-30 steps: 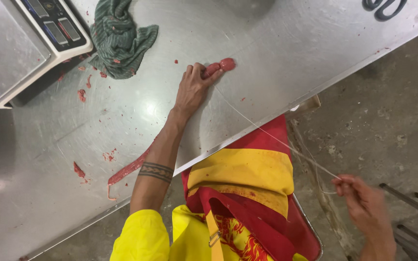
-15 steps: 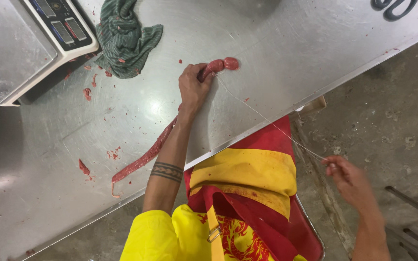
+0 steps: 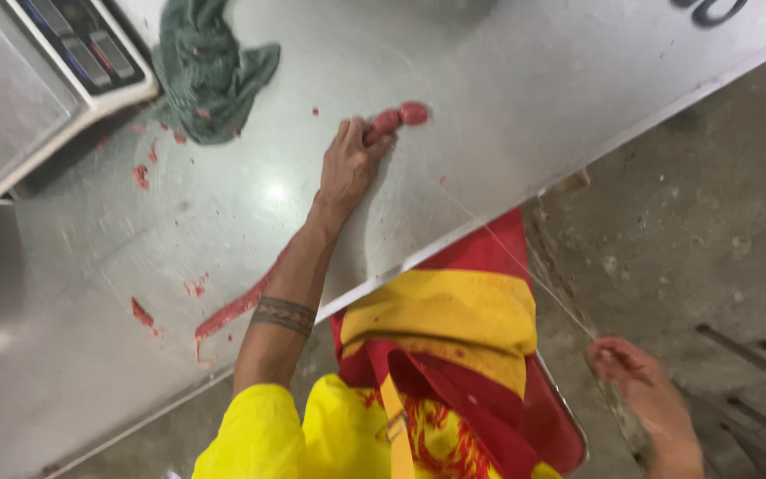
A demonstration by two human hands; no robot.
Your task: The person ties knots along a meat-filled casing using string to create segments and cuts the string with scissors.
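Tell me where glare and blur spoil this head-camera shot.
Head view: a bright glare spot sits on the steel table just left of the left hand, which presses a pink sausage and looks fairly sharp; the right hand, low at the right and pinching a thin string, is smeared by motion blur; the green rag stays evenly lit.

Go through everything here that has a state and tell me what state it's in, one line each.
Sausage: lying on the table, end pinned under the left hand.
Left hand: pressed flat on the sausage.
Right hand: off the table, pinching the string.
String: stretched taut from sausage to right hand.
Rag: crumpled, stained.
Table: smeared with meat scraps.
Scale: nothing on its pan.
Apron: worn, stained.
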